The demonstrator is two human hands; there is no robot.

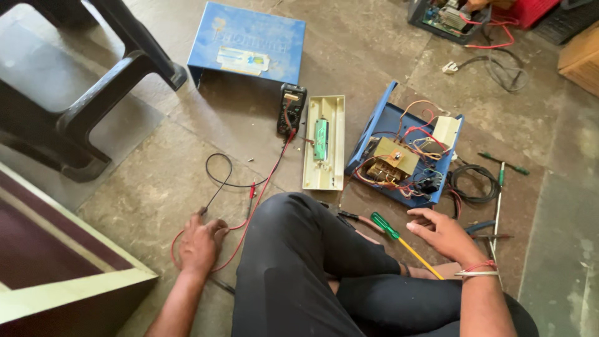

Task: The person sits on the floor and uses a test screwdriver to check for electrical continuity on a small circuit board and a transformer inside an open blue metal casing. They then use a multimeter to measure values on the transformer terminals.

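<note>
Wires are the main hazard on this stone floor. Lower left of the frame, the left hand (199,243) rests knuckles-up on the ground with fingers curled loosely, right on top of the red test lead (259,200) and beside the black test lead (218,178); whether it pinches either one I cannot tell. Both leads run up to the black multimeter (291,109) at upper centre, so a tug from that hand could drag the meter or pull a plug loose.

Lower right, the right hand (444,234) hovers palm-down with fingers spread and relaxed, holding nothing. It sits just beside the green-handled screwdriver (399,240), which lies across the person's black-trousered leg (299,262); a shift of the knee could roll the tool off.

Right of centre, the opened blue chassis (405,156) shows its transformer and tangled coloured wiring. A careless reach there might snag a loose wire or bridge bare contacts. The cream cover panel (324,142) lies between meter and chassis, close to the knee, and could be kicked.
</note>
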